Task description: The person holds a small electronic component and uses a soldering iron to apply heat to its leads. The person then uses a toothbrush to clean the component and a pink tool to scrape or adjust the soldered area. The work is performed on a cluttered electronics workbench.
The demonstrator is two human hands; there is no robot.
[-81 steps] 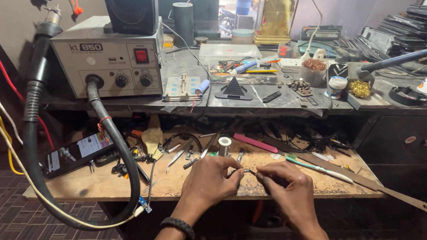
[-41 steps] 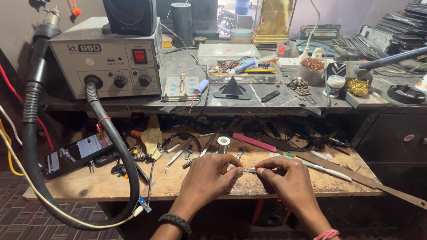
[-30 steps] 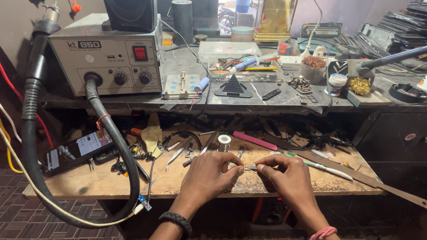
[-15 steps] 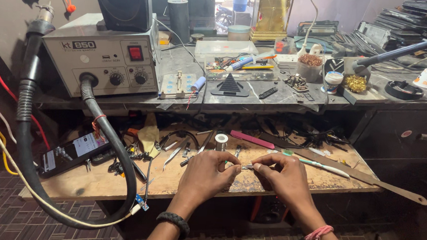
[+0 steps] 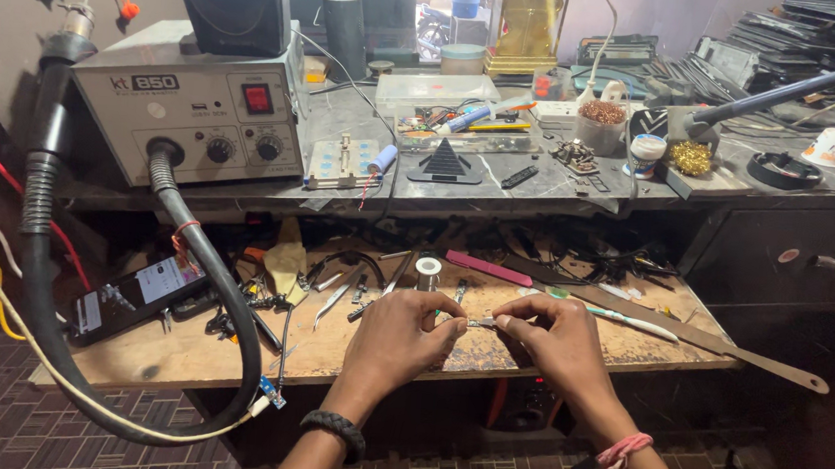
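Where the desk [image 5: 183, 360] starts at the far left: a thick black hose [image 5: 38, 267] hanging down in a big loop, with thin red, white and yellow wires beside it. Up behind the hose, a grey box machine [image 5: 191, 116] with a red switch and two round knobs, sitting on the upper shelf. Below it on the wooden desk, a flat black pack [image 5: 129, 298] with a white sticker, then tweezers [image 5: 334, 302] and other small tools in a messy pile.

Near the middle, left hand [image 5: 401, 336] with a dark braided band on the wrist, grip narrow, thumb and fingertips pinched on one end of a tiny metal part [image 5: 481, 321]. Tiny metal part held just above the front of the wooden desk, right between both hands; too small to tell what kind. Just behind it, a little silver spool [image 5: 428, 267] standing up, and a pink flat tool [image 5: 489, 268] lying near.

Right hand [image 5: 557, 342] with a pink band on the wrist, grip narrow too, fingertips pinched on the other end of the same part. Farther right, a long flat metal strip [image 5: 714, 343] reaching past the desk edge. Up on the shelf at the right, a small pot of brass wool [image 5: 689, 158] and a white cup [image 5: 832, 146].
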